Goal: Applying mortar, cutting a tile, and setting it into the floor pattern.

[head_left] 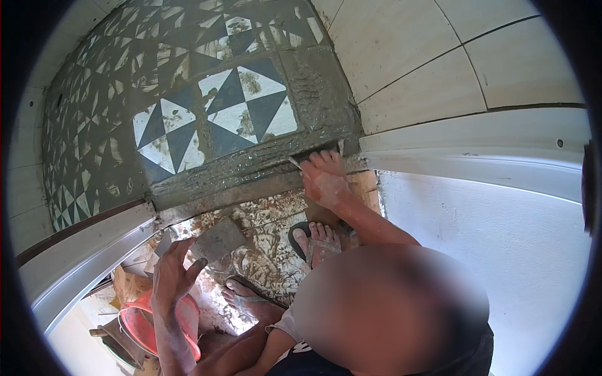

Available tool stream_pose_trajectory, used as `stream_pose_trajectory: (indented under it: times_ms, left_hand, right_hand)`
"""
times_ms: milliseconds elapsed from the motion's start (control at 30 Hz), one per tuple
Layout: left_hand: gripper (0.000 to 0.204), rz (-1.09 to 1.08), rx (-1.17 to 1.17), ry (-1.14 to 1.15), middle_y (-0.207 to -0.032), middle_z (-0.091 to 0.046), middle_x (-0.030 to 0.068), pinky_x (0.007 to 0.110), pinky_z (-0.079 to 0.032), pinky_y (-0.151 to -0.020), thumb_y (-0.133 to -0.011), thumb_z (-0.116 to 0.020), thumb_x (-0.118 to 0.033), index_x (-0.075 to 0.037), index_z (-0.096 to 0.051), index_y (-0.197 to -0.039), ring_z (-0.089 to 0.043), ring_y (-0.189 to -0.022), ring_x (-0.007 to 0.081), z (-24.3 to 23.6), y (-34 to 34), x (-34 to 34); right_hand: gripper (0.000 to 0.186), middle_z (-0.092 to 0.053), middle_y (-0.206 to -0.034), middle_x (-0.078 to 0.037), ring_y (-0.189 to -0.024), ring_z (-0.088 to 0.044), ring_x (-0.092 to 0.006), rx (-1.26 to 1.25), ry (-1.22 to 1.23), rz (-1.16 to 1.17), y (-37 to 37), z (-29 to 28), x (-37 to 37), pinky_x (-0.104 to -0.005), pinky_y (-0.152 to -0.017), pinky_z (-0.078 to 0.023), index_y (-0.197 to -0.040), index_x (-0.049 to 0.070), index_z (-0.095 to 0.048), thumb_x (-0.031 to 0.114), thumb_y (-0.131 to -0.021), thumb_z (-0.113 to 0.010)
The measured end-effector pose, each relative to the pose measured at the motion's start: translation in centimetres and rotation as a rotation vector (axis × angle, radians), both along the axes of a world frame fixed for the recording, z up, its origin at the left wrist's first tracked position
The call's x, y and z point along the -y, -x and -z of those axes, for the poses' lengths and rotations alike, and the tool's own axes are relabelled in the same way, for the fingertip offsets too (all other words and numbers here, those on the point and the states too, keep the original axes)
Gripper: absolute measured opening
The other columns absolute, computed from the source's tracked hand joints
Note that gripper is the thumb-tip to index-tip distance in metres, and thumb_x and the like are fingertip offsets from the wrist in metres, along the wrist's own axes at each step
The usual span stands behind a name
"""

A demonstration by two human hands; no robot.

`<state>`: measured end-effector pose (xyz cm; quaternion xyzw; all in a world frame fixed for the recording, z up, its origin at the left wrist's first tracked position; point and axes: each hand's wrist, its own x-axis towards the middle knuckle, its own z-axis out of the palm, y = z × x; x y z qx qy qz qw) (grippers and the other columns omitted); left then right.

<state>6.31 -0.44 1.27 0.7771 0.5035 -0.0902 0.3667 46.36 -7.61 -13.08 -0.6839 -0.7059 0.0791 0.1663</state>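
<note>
At the right end of the wet mortar strip [251, 161], my right hand [326, 178] has its fingers closed on a narrow cut tile piece [313, 151], dark with white corners. Two blue-and-white patterned tiles [254, 103] lie just beyond the strip, smeared with mortar. On the left, my left hand [175, 272] hangs with its thumb and fingers apart, holding nothing that I can see. Close to its fingertips lies a flat grey square piece [221, 241]; whether they touch it I cannot tell.
More patterned floor tiles [113, 113], coated in grey slurry, stretch away to the far left. White door-frame sides [470, 153] flank the threshold. Below my left hand stands a red bucket [141, 323]. My sandalled feet [320, 241] are on the mortar-stained floor [269, 250]. A blurred patch hides the lower right.
</note>
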Motion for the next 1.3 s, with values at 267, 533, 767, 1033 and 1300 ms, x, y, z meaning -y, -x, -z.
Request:
stream_pose_trajectory:
  times_ms: [267,533,767,1033,1300]
  left_hand:
    - [0.056,0.031,-0.051,0.012,-0.131,-0.069,0.0202,0.049,-0.056,-0.096,-0.086,-0.081,-0.023,-0.007,-0.065,-0.136,-0.068,-0.115,0.0429,0.1,0.3,-0.2]
    - [0.056,0.009,-0.031,0.039,-0.13,-0.069,0.0196,0.049,-0.057,-0.094,-0.085,-0.082,-0.025,-0.008,-0.065,-0.136,-0.069,-0.114,0.0416,0.4,1.0,0.1]
    - [0.056,0.065,-0.019,-0.028,-0.126,-0.07,0.0194,0.05,-0.056,-0.094,-0.087,-0.081,-0.028,-0.008,-0.063,-0.137,-0.069,-0.111,0.0429,0.4,1.7,0.2]
    - [0.056,0.032,-0.044,0.009,-0.126,-0.07,0.0202,0.051,-0.056,-0.094,-0.088,-0.08,-0.029,-0.008,-0.063,-0.137,-0.069,-0.111,0.0434,0.3,2.2,0.5]
    - [0.056,0.025,-0.04,-0.004,-0.126,-0.07,0.0205,0.05,-0.055,-0.096,-0.088,-0.08,-0.028,-0.008,-0.063,-0.137,-0.068,-0.112,0.043,0.7,2.8,0.7]
  right_hand:
    - [0.016,-0.06,-0.095,-0.012,-0.097,-0.057,-0.0332,0.016,-0.05,-0.007,1.3,-0.4,-0.4,-0.0499,-0.09,-0.041,-0.097,0.009,-0.066,0.02,-0.087,-0.068]
    - [0.025,-0.063,-0.099,-0.012,-0.099,-0.059,-0.0333,-0.004,0.015,-0.035,5.1,-0.1,-0.2,-0.0501,-0.091,-0.041,-0.11,0.007,-0.069,0.022,-0.09,-0.069]
    - [0.02,-0.062,-0.098,-0.012,-0.099,-0.058,-0.0333,-0.016,0.033,-0.065,6.0,0.3,-0.4,-0.0499,-0.091,-0.041,-0.105,0.008,-0.068,0.022,-0.09,-0.068]
    - [0.019,-0.061,-0.097,-0.013,-0.099,-0.057,-0.0336,-0.05,-0.015,-0.059,7.1,0.0,-2.2,-0.0487,-0.088,-0.04,-0.104,0.008,-0.068,0.021,-0.091,-0.068]
    - [0.019,-0.061,-0.097,-0.011,-0.098,-0.057,-0.0327,-0.043,0.093,-0.145,9.5,0.2,-4.3,-0.0477,-0.087,-0.04,-0.103,0.008,-0.068,0.023,-0.091,-0.069]
